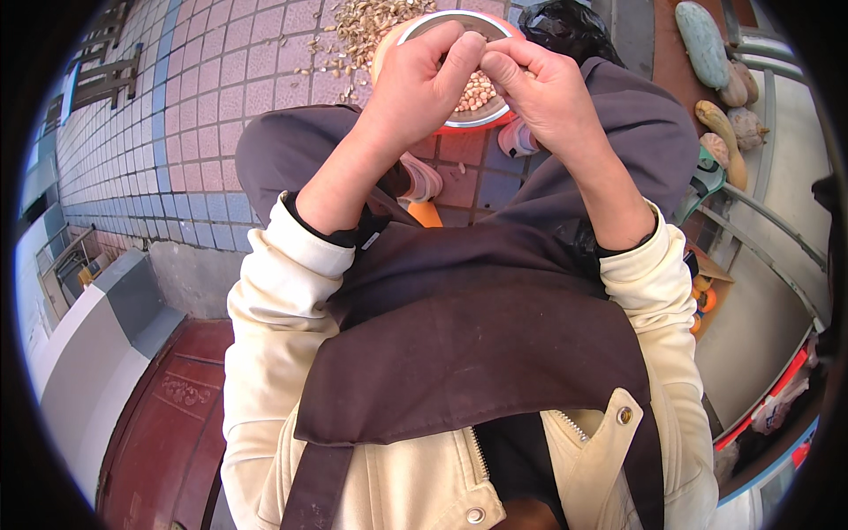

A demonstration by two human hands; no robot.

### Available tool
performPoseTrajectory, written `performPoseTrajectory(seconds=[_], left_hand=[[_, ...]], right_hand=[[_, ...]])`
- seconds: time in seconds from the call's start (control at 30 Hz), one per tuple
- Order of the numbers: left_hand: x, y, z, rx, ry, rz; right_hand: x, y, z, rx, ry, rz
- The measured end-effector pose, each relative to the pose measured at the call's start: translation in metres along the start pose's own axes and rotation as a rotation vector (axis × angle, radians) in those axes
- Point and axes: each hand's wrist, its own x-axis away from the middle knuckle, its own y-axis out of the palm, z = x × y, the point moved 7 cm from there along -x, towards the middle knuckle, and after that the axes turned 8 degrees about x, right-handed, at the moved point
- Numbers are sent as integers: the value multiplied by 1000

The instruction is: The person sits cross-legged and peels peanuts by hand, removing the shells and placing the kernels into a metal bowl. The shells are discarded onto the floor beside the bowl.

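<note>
Both my hands meet over a round metal-rimmed bowl (pixel 478 123) between my knees. My left hand (pixel 427 83) and my right hand (pixel 540 83) touch at the thumbs and bent index fingers, pinched together. Whatever is between the fingertips is hidden. Below them in the bowl lie shelled peanuts (pixel 476 93), pale pinkish. A red or orange container shows around the bowl's outer edge. Beyond it, a heap of empty peanut shells (pixel 371 23) spreads over the tiled floor.
A black plastic bag (pixel 566 30) lies beyond my right knee. Squashes and gourds (pixel 702 43) line the right side, near a metal-framed table (pixel 762 265). Orange fruit (pixel 705 299) sits in a cardboard box. A dark wooden stool (pixel 106 83) stands at the far left.
</note>
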Motion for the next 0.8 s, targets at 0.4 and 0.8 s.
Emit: performPoseTrajectory(seconds=[0.4,0.8], left_hand=[[4,2,8,-244,253,186],[-5,13,-30,501,-107,53]], right_hand=[[-1,15,1,-98,5,-34],[-4,22,21,-525,296,-22]])
